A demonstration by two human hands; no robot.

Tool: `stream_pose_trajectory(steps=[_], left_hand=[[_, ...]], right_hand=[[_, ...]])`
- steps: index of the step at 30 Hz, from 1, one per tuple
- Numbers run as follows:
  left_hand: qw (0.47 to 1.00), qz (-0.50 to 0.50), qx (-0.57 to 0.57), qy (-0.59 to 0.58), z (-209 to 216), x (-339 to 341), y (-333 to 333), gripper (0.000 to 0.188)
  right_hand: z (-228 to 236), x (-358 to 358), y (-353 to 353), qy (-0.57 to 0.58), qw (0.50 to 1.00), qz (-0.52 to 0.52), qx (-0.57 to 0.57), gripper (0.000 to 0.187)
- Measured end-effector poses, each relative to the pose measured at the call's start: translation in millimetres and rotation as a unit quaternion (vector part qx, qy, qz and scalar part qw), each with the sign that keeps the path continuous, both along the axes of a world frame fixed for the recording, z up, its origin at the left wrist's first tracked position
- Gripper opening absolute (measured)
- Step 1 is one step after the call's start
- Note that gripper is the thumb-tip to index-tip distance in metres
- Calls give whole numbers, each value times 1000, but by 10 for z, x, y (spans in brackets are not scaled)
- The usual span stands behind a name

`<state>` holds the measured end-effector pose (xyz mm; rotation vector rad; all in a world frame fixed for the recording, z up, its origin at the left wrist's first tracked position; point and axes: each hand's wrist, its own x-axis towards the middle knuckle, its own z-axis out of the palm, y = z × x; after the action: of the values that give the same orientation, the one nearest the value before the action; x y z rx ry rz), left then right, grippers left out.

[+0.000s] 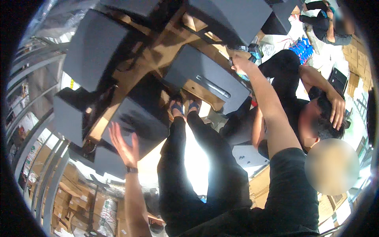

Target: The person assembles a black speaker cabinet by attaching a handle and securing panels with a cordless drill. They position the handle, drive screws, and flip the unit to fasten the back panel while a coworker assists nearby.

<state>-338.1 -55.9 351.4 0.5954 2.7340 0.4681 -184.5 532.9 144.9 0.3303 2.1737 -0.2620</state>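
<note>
The left hand (123, 144) is spread flat, fingers extended and apart, grasping nothing. Its fingertips lie over the near edge of a dark grey box (136, 124) on the left side of the scene; whether they touch the surface cannot be told.

The right hand (240, 62) is extended far forward and to the right. It is at the far right corner of a second dark grey box with a bar handle (209, 81). The fingers are curled at that corner, but whether they grip the box cannot be told.

Both boxes rest among brown cardboard pieces (166, 43). More dark grey boxes lie farther left (94, 47) and farther away (233, 17).

The person's legs in black trousers (193, 166) extend between the two hands, with blue sandals (185, 107) at the feet. Another person (312, 110) sits at the right, one hand on the head.
</note>
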Motion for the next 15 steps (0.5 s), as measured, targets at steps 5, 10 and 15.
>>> stream_pose_trajectory(steps=[5,10,15], left_hand=[[999,-23,35,-17,970,743,-566,78],[974,71,100,-190,1850,1447,-730,65],[954,-43,121,-271,2741,1570,-208,60]], right_hand=[[697,-2,-385,8,985,-112,-132,40],[2701,-295,-1227,-30,970,-1,-241,58],[5102,-416,-1958,213,894,11,-395,70]])
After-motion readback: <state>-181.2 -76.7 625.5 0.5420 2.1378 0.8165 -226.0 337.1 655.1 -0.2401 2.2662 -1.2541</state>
